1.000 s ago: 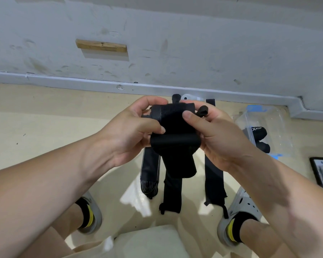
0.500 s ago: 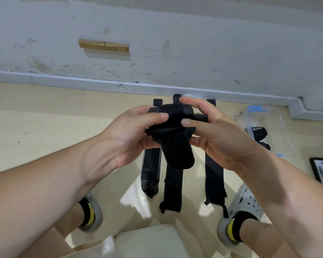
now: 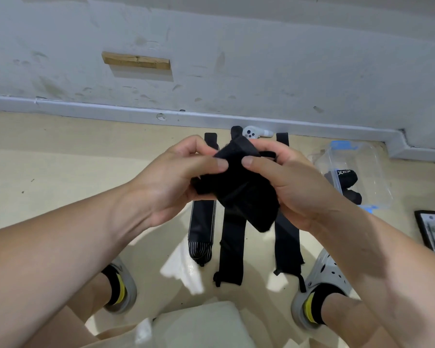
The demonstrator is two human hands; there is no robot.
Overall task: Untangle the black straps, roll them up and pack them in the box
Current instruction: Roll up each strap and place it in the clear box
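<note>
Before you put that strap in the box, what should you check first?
1. Grip: ok. The left hand and right hand hold the black strap.
2. Roll finished: not ok. A loose tail hangs down.
3. Box nearby: ok. The clear box sits on the floor to the right, rolled straps inside.
4. Box opening free: cannot tell.
5. Floor straps untangled: ok. Three lie flat, apart.

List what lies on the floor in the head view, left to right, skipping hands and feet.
striped-end strap → middle black strap → right black strap → clear plastic box → dark object with screws
</note>
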